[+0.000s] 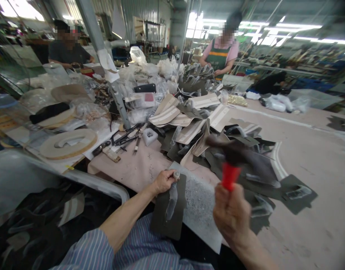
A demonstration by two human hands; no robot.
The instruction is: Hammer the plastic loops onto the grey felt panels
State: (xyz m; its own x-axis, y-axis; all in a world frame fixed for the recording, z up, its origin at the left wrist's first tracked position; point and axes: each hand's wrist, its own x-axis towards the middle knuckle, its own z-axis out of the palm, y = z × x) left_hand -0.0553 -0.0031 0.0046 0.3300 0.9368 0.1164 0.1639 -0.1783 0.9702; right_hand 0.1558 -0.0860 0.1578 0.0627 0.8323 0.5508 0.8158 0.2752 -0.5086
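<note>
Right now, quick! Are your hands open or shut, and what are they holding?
Left hand: closed, pinching a small silver piece.
Right hand: closed, holding a red-handled hammer.

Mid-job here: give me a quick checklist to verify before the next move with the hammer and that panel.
1. Right hand on the red-handled hammer: ok, it grips the handle, raised.
2. Hammer head: cannot tell, too blurred to check its face.
3. Left hand on the small round metal piece: ok, pinched in the fingertips.
4. Dark olive panel position: not ok, only its right part lies on the speckled grey slab.
5. Metal piece seated in the panel: cannot tell, the fingers hide its underside.
</note>
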